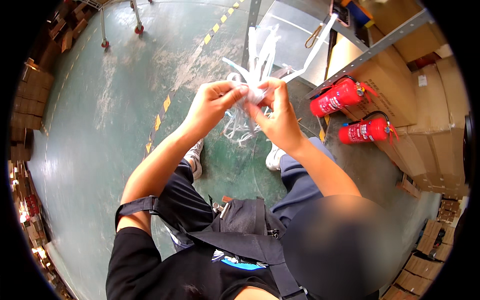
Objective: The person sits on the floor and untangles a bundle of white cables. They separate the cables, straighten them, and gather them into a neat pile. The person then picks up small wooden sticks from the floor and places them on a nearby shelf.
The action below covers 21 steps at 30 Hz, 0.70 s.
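Between my two hands is a tangled bundle of white plastic strips (261,55), with loops and loose ends fanning out above and dangling below. My left hand (218,101) pinches the bundle from the left, thumb pressed on its middle. On the other side, my right hand (276,110) is closed on the same middle part with fingers bent, slightly blurred. One long strip reaches from the bundle up to the right toward the shelf. Some strips hang below the hands over the floor. The exact place where my fingertips meet the strips is partly hidden.
Two red fire extinguishers (363,131) stand to the right beside large cardboard boxes (430,135). A grey metal shelf frame (370,52) rises at the upper right. A wheeled cart (138,25) is at the far left. Stacked cartons line both sides of the green floor (95,150).
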### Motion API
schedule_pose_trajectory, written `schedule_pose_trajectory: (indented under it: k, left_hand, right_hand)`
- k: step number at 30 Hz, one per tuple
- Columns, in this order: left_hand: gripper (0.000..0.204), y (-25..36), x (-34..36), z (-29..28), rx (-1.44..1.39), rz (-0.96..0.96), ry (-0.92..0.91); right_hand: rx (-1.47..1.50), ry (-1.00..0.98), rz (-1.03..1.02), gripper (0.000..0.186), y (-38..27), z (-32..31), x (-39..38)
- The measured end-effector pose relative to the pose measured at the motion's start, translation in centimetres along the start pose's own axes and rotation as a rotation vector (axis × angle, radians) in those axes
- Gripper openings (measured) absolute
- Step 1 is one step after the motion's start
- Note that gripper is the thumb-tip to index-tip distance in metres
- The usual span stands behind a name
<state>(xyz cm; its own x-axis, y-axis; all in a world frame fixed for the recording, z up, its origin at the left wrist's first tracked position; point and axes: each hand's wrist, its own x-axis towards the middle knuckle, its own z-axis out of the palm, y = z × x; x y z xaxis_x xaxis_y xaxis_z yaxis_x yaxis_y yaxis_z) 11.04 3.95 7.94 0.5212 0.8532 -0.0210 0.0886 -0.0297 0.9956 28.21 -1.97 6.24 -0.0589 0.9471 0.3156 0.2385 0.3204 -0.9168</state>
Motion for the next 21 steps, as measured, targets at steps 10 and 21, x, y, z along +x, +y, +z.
schedule_pose_trajectory:
  k: [10,21]
  left_hand:
    - [0.039,0.0,0.2,2.8,-0.727,-0.099,-0.172]
    - [0.039,-1.1,-2.6,1.8,-0.200,0.360,-0.108]
  right_hand:
    - [1.334,0.295,0.219,0.012,0.0,-3.5,2.9]
    - [1.363,0.540,0.488,0.022,8.2,-11.9,5.3]
